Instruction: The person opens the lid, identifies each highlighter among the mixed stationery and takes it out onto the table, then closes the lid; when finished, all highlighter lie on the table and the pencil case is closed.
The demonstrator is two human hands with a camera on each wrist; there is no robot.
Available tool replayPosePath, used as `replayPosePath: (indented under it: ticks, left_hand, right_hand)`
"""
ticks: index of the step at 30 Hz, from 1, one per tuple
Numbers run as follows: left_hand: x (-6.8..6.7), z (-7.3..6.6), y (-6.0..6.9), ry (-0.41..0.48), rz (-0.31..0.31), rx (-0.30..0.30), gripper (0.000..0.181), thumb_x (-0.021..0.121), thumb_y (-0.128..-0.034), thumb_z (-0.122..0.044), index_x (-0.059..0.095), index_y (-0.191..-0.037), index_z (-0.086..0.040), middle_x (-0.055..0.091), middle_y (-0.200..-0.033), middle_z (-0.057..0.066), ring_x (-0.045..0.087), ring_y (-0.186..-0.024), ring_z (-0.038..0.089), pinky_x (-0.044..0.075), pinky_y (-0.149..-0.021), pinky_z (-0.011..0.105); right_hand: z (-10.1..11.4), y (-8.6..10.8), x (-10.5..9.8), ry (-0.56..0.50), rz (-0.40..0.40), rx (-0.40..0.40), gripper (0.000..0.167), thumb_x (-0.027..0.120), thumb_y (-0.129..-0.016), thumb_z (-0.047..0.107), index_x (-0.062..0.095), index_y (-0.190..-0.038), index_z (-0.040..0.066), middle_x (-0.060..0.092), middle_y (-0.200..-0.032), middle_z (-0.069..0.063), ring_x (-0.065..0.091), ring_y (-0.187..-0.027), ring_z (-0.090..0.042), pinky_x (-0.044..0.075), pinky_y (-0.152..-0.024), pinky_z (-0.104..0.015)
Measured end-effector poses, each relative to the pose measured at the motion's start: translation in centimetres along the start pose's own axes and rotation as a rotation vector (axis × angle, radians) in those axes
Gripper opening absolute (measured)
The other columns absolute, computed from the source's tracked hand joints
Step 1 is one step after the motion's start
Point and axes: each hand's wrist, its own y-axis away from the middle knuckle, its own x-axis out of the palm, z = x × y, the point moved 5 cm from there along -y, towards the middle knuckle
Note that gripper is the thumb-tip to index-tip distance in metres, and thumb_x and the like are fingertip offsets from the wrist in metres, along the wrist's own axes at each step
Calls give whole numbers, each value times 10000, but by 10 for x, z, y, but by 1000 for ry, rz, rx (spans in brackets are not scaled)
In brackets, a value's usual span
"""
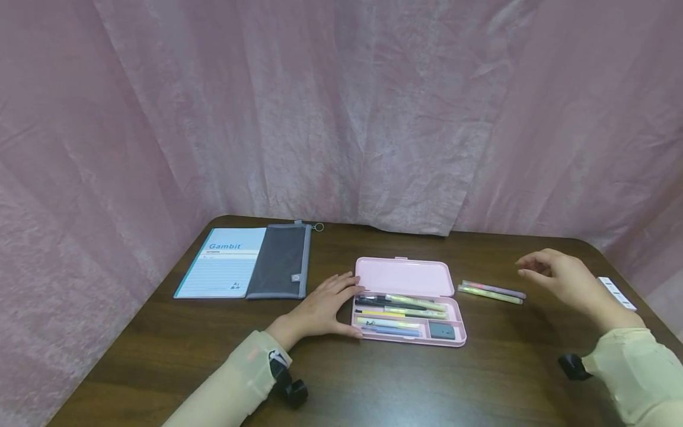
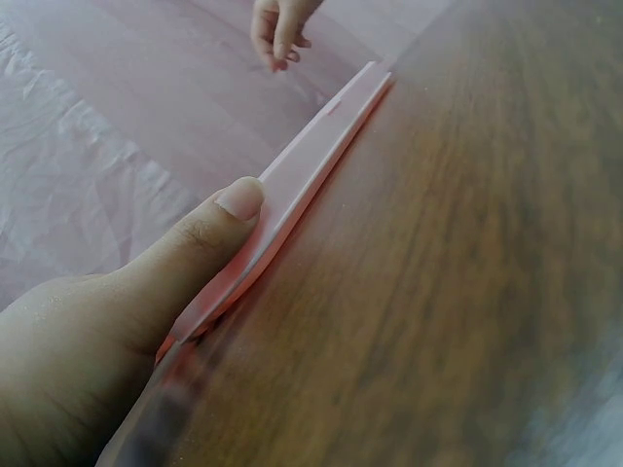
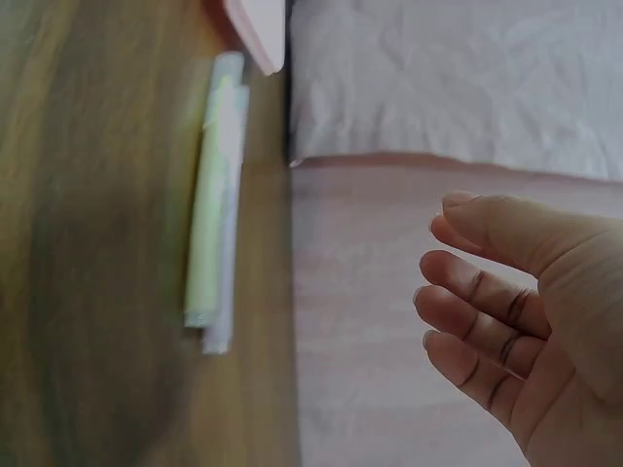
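An opened pink pencil case (image 1: 404,276) lies on the table, its lid folded back. Several pens (image 1: 421,302) and a dark grey rectangular block (image 1: 441,330) fill its compartments. My left hand (image 1: 319,309) rests against the case's left side, fingers extended near the hinge corner. In the left wrist view, the thumb (image 2: 200,233) touches the case's outer wall. Right of the case lie two pens side by side, a yellow-green pen (image 1: 490,295) and a purple pen (image 1: 496,289). My right hand (image 1: 568,284) hovers beyond their right end, loosely bent and holding nothing.
A notebook (image 1: 224,267) marked "Gambit" lies at the back left, partly under a dark grey mesh zip pouch (image 1: 278,261). Near the right edge of the brown table (image 1: 331,379) sits a white strip with dark marks (image 1: 616,292). Pink curtain (image 1: 341,118) hangs behind.
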Motion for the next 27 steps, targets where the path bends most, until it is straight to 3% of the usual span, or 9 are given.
replayPosePath:
  ticks: [3, 5, 10, 16, 22, 27]
  left_hand:
    - [0, 0, 0, 3, 1, -3, 921, 682, -697, -717, 432, -1431, -219, 360, -1545, 23, 216, -1488, 208, 183, -1228, 439]
    - [0, 0, 0, 6, 1, -3, 922, 681, -697, -718, 431, -1431, -219, 360, -1546, 23, 217, -1488, 209, 186, -1227, 441]
    - [-1, 0, 1, 9, 2, -4, 923, 676, -698, -722, 431, -1432, -219, 360, -1546, 25, 218, -1488, 220, 194, -1224, 452]
    - [-1, 0, 1, 10, 15, -11, 924, 673, -701, -722, 425, -1436, -221, 352, -1549, 19, 203, -1493, 212, 186, -1227, 444]
    - [-2, -1, 2, 13, 12, -8, 922, 679, -702, -715, 427, -1436, -217, 355, -1549, 24, 206, -1492, 219, 192, -1224, 452]
    - [-1, -2, 1, 7, 7, -1, 917, 678, -702, -716, 435, -1431, -215, 363, -1545, 25, 220, -1488, 224, 200, -1221, 458]
  right_hand:
    - [9, -2, -6, 16, -49, -40, 174, 684, -886, 186, 696, -1015, 71, 674, -930, -31, 475, -749, 129, 476, -633, -194]
    - [15, -2, -9, 19, -69, -64, 157, 698, -872, 173, 702, -1002, 85, 681, -922, -22, 446, -746, 167, 472, -632, -191]
    - [31, -5, -11, -2, -90, -106, 160, 729, -838, 139, 702, -989, 92, 678, -886, -2, 469, -705, 137, 475, -609, -217]
    - [51, -6, -6, -40, -49, -118, 171, 723, -848, 152, 693, -1003, 86, 661, -880, 14, 479, -687, 88, 455, -585, -204]
    - [70, -7, 5, -73, 17, -113, 204, 718, -858, 187, 684, -1032, 84, 656, -919, 0, 530, -733, 17, 493, -627, -234]
    - [82, -8, 22, -109, 21, -143, 171, 725, -842, 139, 691, -999, 82, 661, -890, 14, 532, -727, 7, 496, -628, -230]
